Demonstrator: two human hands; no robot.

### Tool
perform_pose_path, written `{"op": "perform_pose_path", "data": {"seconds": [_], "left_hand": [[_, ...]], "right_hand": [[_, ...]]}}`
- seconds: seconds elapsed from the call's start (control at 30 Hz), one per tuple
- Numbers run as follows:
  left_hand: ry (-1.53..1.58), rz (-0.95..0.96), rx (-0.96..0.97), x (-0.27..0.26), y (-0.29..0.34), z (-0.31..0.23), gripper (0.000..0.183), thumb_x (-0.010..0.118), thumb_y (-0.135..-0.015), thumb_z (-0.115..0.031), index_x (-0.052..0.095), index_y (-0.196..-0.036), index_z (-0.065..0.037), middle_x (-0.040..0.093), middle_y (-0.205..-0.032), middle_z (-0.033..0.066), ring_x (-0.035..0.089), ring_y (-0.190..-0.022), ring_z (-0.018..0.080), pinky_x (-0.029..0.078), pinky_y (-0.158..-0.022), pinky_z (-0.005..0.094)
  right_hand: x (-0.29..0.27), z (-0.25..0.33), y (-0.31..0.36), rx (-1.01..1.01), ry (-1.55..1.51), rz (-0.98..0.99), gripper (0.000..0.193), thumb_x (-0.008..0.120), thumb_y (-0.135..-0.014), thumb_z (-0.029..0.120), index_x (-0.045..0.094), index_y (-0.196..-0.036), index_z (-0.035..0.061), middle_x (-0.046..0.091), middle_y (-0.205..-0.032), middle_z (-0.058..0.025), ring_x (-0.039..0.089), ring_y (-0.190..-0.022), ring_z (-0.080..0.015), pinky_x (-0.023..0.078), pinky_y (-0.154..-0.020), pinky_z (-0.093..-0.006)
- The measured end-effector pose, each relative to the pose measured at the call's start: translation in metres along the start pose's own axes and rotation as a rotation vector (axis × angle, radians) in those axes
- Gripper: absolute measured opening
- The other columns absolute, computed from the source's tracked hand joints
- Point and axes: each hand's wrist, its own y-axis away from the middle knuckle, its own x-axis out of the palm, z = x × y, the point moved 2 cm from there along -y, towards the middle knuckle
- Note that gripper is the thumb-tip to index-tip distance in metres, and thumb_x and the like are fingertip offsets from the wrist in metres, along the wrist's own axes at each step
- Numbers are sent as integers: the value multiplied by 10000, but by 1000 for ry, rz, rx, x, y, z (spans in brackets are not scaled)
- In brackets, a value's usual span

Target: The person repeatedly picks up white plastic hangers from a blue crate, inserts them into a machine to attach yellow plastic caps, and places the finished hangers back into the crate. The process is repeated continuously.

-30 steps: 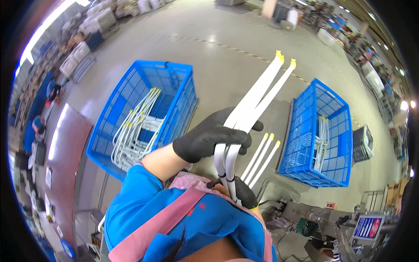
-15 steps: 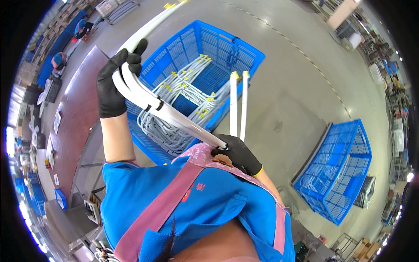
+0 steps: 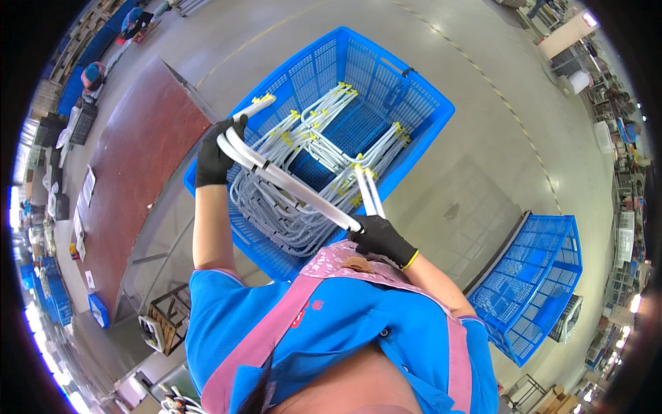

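L hand [image 3: 215, 155]: black glove, fingers curled shut round the held tubes at their L bend; fingertips partly hidden
R hand [image 3: 383, 241]: black glove w/ yellow cuff edge, closed round the other end of same tubes, close to apron [image 3: 345, 261]; exact finger positions hard to see from where I stand
Held tubes [image 3: 300, 188]: white, bent, at least 2 together, slanting down L to R btwn the hands, above near crate; dark bands at bends
Yellow caps [image 3: 266, 99]: on free ends, one group just past L hand, another above R hand
Near crate [image 3: 431, 107]: blue plastic, mesh walls, on floor in front of person
Stacked tubes [image 3: 293, 224]: many similar bent pcs w/ yellow ends, nested in near crate, mainly L and near side
Table [image 3: 148, 138]: red-brown top, L of near crate, papers along far-L edge
Second crate [image 3: 531, 276]: blue, well apart to R; contents unclear
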Motion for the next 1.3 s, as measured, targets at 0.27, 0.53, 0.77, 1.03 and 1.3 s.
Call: {"op": "perform_pose_path", "data": {"seconds": [0.27,0.53,0.77,1.03,1.3], "left_hand": [[-475,-226,-372,30,-136,139,445,580,-885,-400,582,-883,45,589,-670,132,538,-532,219,414,-456,332],[-590,1063,-279,167,94,345,212,603,-827,-252,601,-928,-66,614,-744,103,603,-668,226,452,-534,378],[-661,1630,44,268,198,305,332,511,-893,-332,649,-751,-65,651,-770,149,608,-740,292,466,-667,410],[-804,1283,-308,423,119,336,147,547,-855,-234,593,-827,-98,550,-633,105,551,-559,229,428,-505,351],[-468,1474,-350,648,201,192,232,648,-835,-246,606,-928,-37,577,-706,45,546,-604,131,449,-540,277]], "right_hand": [[-85,-20,-42,-120,454,-574,415,638,-806,338,573,-1145,106,607,-1060,-130,615,-886,-323,489,-751,-435],[1,-184,112,362,366,-600,441,593,-820,418,591,-1130,104,582,-1158,-158,601,-989,-329,481,-831,-454],[93,-259,275,918,-143,-420,443,565,-796,457,658,-997,73,652,-989,-206,613,-957,-370,481,-838,-445],[111,-355,391,1039,-299,-848,404,566,-822,429,663,-966,64,655,-962,-214,610,-936,-388,470,-846,-454],[107,-399,517,1056,-617,-1210,338,558,-832,377,669,-877,61,662,-912,-162,619,-874,-327,479,-786,-414]]}}
